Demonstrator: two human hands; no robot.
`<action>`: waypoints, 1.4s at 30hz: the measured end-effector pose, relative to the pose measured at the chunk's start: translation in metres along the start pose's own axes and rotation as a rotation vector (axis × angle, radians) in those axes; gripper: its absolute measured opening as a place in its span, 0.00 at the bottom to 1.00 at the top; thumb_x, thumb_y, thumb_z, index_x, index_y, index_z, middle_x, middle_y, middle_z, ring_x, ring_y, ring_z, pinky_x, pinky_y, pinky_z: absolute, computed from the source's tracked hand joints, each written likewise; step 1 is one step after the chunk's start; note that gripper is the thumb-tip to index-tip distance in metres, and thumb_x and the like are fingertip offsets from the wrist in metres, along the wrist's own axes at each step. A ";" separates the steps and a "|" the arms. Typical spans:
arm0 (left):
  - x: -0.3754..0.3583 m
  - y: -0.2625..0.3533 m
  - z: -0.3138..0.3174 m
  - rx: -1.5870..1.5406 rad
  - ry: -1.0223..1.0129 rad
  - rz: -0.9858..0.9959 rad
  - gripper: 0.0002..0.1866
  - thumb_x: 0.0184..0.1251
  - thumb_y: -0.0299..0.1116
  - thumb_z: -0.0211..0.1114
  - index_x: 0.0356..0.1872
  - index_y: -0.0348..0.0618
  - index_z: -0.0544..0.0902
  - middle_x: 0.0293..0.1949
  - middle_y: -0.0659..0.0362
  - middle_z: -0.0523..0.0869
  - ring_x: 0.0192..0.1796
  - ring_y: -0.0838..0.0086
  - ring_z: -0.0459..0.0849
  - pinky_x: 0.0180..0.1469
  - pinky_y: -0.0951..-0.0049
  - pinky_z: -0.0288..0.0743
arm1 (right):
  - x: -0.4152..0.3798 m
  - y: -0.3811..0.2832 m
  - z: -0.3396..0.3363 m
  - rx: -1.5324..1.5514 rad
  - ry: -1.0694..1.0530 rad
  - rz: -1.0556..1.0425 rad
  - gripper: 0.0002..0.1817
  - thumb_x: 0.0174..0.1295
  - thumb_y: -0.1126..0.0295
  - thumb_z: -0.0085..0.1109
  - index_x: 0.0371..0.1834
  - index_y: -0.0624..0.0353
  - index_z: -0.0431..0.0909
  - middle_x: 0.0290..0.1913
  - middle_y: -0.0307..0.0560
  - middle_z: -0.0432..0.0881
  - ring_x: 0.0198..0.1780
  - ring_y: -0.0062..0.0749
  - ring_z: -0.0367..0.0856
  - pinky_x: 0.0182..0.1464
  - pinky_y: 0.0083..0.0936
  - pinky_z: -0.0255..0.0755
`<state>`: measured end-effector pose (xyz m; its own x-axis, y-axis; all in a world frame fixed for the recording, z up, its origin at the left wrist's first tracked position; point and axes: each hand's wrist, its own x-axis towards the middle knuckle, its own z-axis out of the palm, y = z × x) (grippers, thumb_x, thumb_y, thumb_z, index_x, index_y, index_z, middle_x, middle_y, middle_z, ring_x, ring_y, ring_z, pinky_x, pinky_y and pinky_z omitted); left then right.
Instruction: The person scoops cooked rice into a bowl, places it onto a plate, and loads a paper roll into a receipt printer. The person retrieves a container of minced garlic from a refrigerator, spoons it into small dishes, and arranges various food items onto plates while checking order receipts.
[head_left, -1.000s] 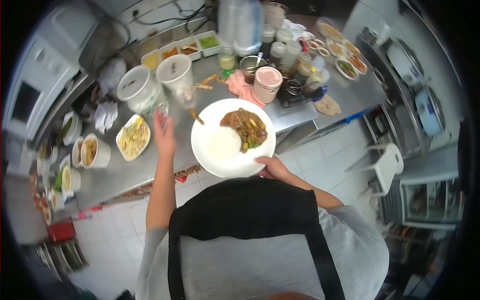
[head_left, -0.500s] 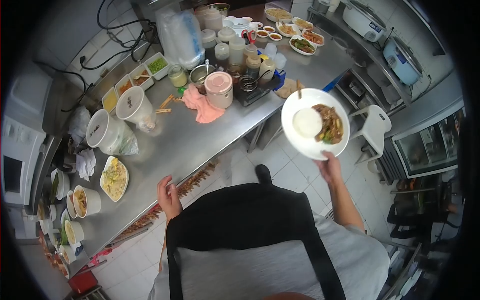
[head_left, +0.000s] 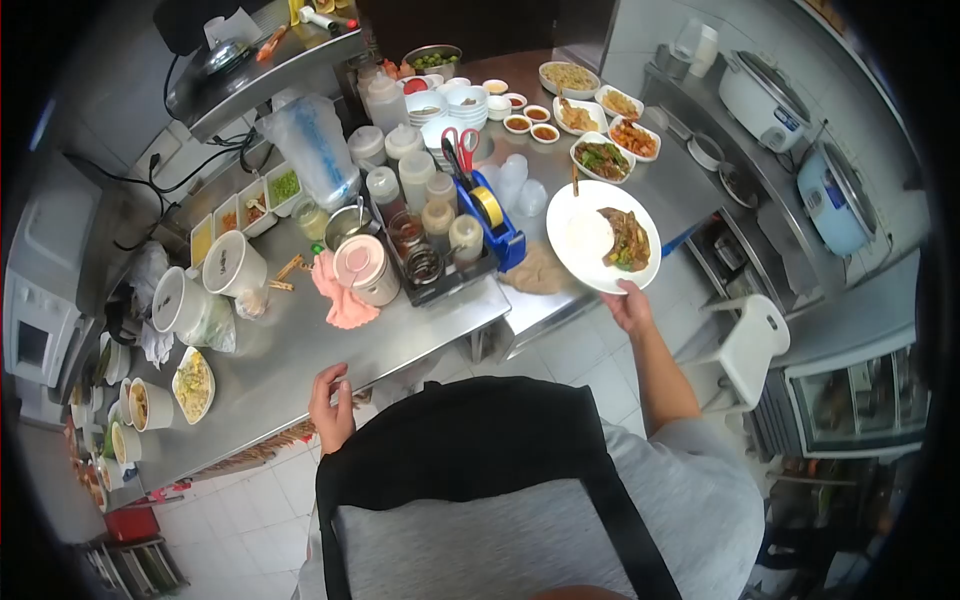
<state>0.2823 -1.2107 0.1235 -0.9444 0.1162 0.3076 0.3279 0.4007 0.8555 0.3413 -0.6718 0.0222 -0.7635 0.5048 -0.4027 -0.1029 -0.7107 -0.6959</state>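
My right hand [head_left: 628, 306] grips the near rim of a white plate [head_left: 570, 262], held out in front of me to the right. On it lie a round mound of white rice [head_left: 588, 238] and a brown stir-fry with green pieces [head_left: 627, 240]. A brown stick-like item [head_left: 576, 181] shows at the plate's far edge. My left hand [head_left: 331, 407] hovers at the front edge of the steel counter [head_left: 290, 360], fingers apart and holding nothing. The pink cloth [head_left: 345, 298] and a pink-lidded tub [head_left: 366, 270] are beyond it.
A black tray of bottles [head_left: 440, 285] and a blue tape dispenser [head_left: 505, 240] stand mid-counter. Filled dishes [head_left: 602, 157] sit behind the plate. To the right are a white stool [head_left: 745, 350] and rice cookers [head_left: 765, 103]. Lidded tubs [head_left: 235, 264] stand at left.
The view has shifted forward and right, showing more of the counter's far end. The plate, still in my right hand, is now closer to the filled dishes. My left hand stays open.
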 end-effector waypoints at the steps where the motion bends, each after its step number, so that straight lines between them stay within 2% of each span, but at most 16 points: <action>1: 0.001 0.002 0.005 0.021 0.022 0.022 0.12 0.61 0.24 0.55 0.46 0.37 0.77 0.45 0.55 0.79 0.45 0.71 0.78 0.42 0.74 0.74 | 0.007 -0.006 -0.001 -0.117 -0.001 0.044 0.20 0.64 0.67 0.44 0.54 0.71 0.62 0.42 0.59 0.79 0.39 0.46 0.82 0.38 0.36 0.82; 3: 0.001 0.007 0.013 0.023 0.040 -0.029 0.12 0.62 0.22 0.54 0.47 0.36 0.76 0.45 0.55 0.79 0.48 0.72 0.78 0.47 0.75 0.71 | 0.013 -0.026 0.000 -0.355 -0.016 0.121 0.23 0.67 0.59 0.43 0.54 0.69 0.63 0.39 0.59 0.80 0.35 0.45 0.83 0.35 0.36 0.83; 6: 0.000 0.013 0.018 0.019 0.087 -0.062 0.12 0.61 0.23 0.55 0.46 0.36 0.77 0.45 0.54 0.79 0.48 0.70 0.78 0.48 0.74 0.72 | 0.000 -0.078 0.002 -1.061 -0.059 0.338 0.49 0.51 0.28 0.44 0.52 0.72 0.66 0.34 0.64 0.79 0.25 0.45 0.82 0.23 0.35 0.79; 10: -0.002 0.014 0.019 0.011 0.204 -0.083 0.11 0.60 0.24 0.56 0.44 0.36 0.77 0.43 0.53 0.80 0.47 0.69 0.79 0.46 0.73 0.73 | 0.002 -0.166 0.057 -1.590 -0.098 0.220 0.35 0.55 0.41 0.55 0.45 0.68 0.74 0.28 0.57 0.80 0.18 0.39 0.80 0.17 0.30 0.74; 11: -0.002 0.016 0.020 0.013 0.215 -0.083 0.11 0.60 0.24 0.56 0.44 0.36 0.77 0.43 0.53 0.80 0.47 0.69 0.79 0.45 0.74 0.73 | 0.000 -0.185 0.088 -1.688 -0.126 -0.133 0.26 0.55 0.51 0.60 0.44 0.65 0.76 0.28 0.52 0.81 0.21 0.38 0.80 0.21 0.30 0.73; 12: -0.002 0.018 0.022 0.015 0.242 -0.070 0.11 0.61 0.24 0.56 0.44 0.36 0.77 0.43 0.53 0.80 0.46 0.68 0.80 0.45 0.74 0.73 | 0.011 -0.196 0.111 -1.807 -0.271 -0.834 0.21 0.55 0.60 0.61 0.45 0.66 0.75 0.29 0.50 0.82 0.29 0.39 0.82 0.30 0.31 0.74; 16: -0.013 0.032 0.023 0.029 0.311 -0.084 0.11 0.61 0.25 0.56 0.44 0.36 0.78 0.41 0.53 0.80 0.43 0.68 0.81 0.44 0.75 0.73 | -0.094 -0.195 0.335 -1.043 -0.758 -1.402 0.19 0.61 0.72 0.50 0.57 0.61 0.71 0.57 0.52 0.74 0.58 0.35 0.72 0.58 0.29 0.66; 19: -0.033 0.023 0.017 0.049 0.374 -0.108 0.11 0.62 0.25 0.56 0.44 0.36 0.78 0.40 0.54 0.81 0.41 0.69 0.81 0.44 0.75 0.73 | -0.131 -0.158 0.455 -0.733 -1.102 -1.638 0.20 0.61 0.71 0.50 0.58 0.60 0.70 0.58 0.50 0.73 0.58 0.39 0.73 0.59 0.29 0.67; 23: -0.069 0.012 -0.001 0.001 0.520 -0.165 0.10 0.63 0.26 0.55 0.44 0.35 0.78 0.37 0.54 0.83 0.42 0.71 0.82 0.47 0.74 0.73 | -0.103 -0.088 0.601 -0.913 -1.147 -1.835 0.27 0.65 0.60 0.47 0.64 0.60 0.61 0.64 0.55 0.66 0.66 0.43 0.63 0.66 0.30 0.55; 24: -0.078 0.013 -0.007 0.023 0.550 -0.200 0.11 0.65 0.27 0.54 0.44 0.34 0.77 0.36 0.54 0.84 0.43 0.72 0.82 0.48 0.74 0.72 | -0.072 -0.056 0.645 -0.766 -1.047 -1.945 0.26 0.63 0.57 0.49 0.60 0.63 0.65 0.59 0.56 0.70 0.61 0.47 0.68 0.61 0.33 0.62; 27: -0.108 -0.012 -0.027 -0.019 0.598 -0.254 0.12 0.67 0.30 0.54 0.47 0.35 0.76 0.36 0.54 0.83 0.41 0.74 0.81 0.49 0.74 0.72 | -0.062 -0.028 0.683 -1.364 -1.061 -1.594 0.26 0.62 0.53 0.48 0.51 0.66 0.70 0.55 0.58 0.72 0.59 0.49 0.69 0.59 0.37 0.64; 31: -0.119 -0.026 -0.058 -0.082 0.563 -0.300 0.13 0.68 0.30 0.53 0.50 0.35 0.74 0.35 0.55 0.82 0.41 0.73 0.80 0.49 0.73 0.71 | -0.047 0.000 0.703 -1.328 -0.746 -1.741 0.24 0.62 0.54 0.47 0.51 0.64 0.73 0.54 0.57 0.74 0.57 0.47 0.72 0.58 0.38 0.66; 35: -0.098 -0.012 -0.081 -0.039 0.513 -0.228 0.14 0.69 0.29 0.50 0.51 0.35 0.73 0.36 0.54 0.80 0.42 0.72 0.79 0.50 0.71 0.72 | -0.062 -0.015 0.702 -1.714 -0.886 -1.313 0.28 0.63 0.49 0.44 0.61 0.55 0.67 0.63 0.53 0.68 0.65 0.47 0.64 0.63 0.40 0.60; 39: -0.057 0.026 -0.079 -0.029 0.413 -0.139 0.15 0.69 0.27 0.48 0.54 0.34 0.70 0.37 0.53 0.80 0.41 0.72 0.78 0.48 0.71 0.73 | -0.062 -0.039 0.678 -1.251 -0.773 -1.676 0.33 0.61 0.44 0.44 0.66 0.47 0.60 0.71 0.47 0.54 0.72 0.48 0.47 0.68 0.55 0.41; 41: -0.037 0.050 -0.063 -0.121 0.338 -0.123 0.15 0.69 0.27 0.48 0.54 0.34 0.70 0.36 0.53 0.80 0.39 0.72 0.78 0.45 0.72 0.74 | -0.089 -0.089 0.626 -1.086 -0.710 -1.892 0.31 0.60 0.45 0.48 0.64 0.48 0.65 0.66 0.48 0.64 0.69 0.44 0.57 0.66 0.45 0.51; 42: -0.028 0.059 -0.054 -0.139 0.243 -0.152 0.14 0.69 0.28 0.49 0.53 0.34 0.70 0.35 0.53 0.80 0.35 0.73 0.78 0.41 0.73 0.74 | -0.091 -0.114 0.597 -0.896 -0.753 -2.035 0.24 0.57 0.55 0.53 0.55 0.53 0.71 0.56 0.51 0.71 0.59 0.42 0.66 0.59 0.38 0.60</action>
<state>0.3292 -1.2390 0.1882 -0.9550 -0.1628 0.2481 0.1993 0.2673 0.9428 0.0423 -0.9290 0.4934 -0.1161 -0.3255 0.9384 -0.7051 0.6924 0.1530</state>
